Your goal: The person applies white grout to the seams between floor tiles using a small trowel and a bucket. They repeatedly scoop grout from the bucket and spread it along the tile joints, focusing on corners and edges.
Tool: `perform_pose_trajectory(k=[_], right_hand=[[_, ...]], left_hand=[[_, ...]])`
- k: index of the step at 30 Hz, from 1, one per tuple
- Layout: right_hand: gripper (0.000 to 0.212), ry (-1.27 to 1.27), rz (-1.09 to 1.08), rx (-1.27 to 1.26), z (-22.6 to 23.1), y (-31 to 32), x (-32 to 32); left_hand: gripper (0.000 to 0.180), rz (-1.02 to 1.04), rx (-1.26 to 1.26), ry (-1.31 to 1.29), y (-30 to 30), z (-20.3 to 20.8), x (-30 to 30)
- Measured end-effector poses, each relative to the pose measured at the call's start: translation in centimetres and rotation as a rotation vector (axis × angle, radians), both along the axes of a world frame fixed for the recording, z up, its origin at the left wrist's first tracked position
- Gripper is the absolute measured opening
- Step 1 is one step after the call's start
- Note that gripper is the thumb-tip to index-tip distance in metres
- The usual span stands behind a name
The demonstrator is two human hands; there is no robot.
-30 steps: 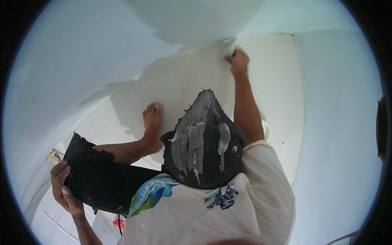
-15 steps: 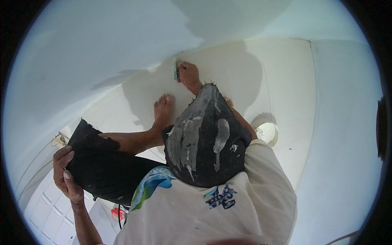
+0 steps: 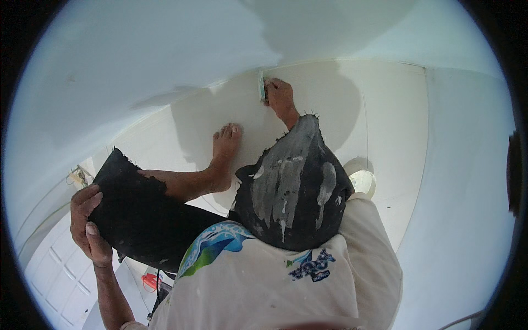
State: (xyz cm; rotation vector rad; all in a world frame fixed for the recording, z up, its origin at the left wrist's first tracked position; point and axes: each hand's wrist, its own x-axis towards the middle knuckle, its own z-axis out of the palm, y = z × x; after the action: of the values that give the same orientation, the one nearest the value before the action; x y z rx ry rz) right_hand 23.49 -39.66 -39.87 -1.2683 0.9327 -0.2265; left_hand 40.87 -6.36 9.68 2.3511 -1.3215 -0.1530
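Note:
My right hand (image 3: 282, 98) is closed around a thin, flat hand tool (image 3: 262, 87), pale green and smeared with white. Seen edge-on, it may be a putty knife, but its kind is not certain. The tool meets the foot of the white wall (image 3: 181, 44), where the pale floor (image 3: 313, 99) begins. My right forearm is mostly hidden behind my bent right knee in stain-streaked black cloth (image 3: 291, 192). My left hand (image 3: 88, 225) lies against my left knee in frayed black shorts (image 3: 132, 203), thumb apart from the fingers, holding no object.
A round whitish container (image 3: 363, 182) stands on the floor right of my knee. My bare foot (image 3: 225, 146) is planted near the wall. Cables run from a small fitting (image 3: 80, 176) at left, near a white panelled door (image 3: 58, 275). A red item (image 3: 149, 281) lies lower left.
The view has shifted slightly. My right hand and the tool have moved right along the foot of the wall, and the knee appears further right. My left hand stays on the knee.

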Motion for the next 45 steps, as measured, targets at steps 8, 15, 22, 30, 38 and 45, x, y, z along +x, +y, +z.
perform_pose_trajectory(k=[8, 15, 22, 30, 38, 45], right_hand=[[0.031, 0.18, -0.195, -0.198, 2.5, -0.9, -1.3], [0.036, 0.046, -0.08, -0.248, -2.1, 0.2, -1.2], [0.032, 0.167, 0.219, -0.044, 0.0, 2.2, -4.1], [0.058, 0.063, 0.275, -0.614, 9.0, -6.4, -22.4], [0.029, 0.501, 0.364, -0.586, 15.9, -22.6, -28.5], [0.034, 0.751, 0.61, -0.946, 12.5, -25.9, -25.5]], left_hand=[[0.053, 0.008, 0.004, 0.012, -0.1, -0.3, 0.2], [0.054, -0.007, -0.003, 0.018, 0.9, -0.6, 0.1], [0.05, -0.018, 0.012, 0.008, 1.0, -0.4, 0.3], [0.046, -0.17, 0.039, -0.054, -1.6, 2.7, -0.7], [0.061, -0.246, 0.015, 0.123, -7.0, 5.0, -6.1], [0.054, -0.219, 0.113, 0.131, -12.6, 4.8, -7.4]])
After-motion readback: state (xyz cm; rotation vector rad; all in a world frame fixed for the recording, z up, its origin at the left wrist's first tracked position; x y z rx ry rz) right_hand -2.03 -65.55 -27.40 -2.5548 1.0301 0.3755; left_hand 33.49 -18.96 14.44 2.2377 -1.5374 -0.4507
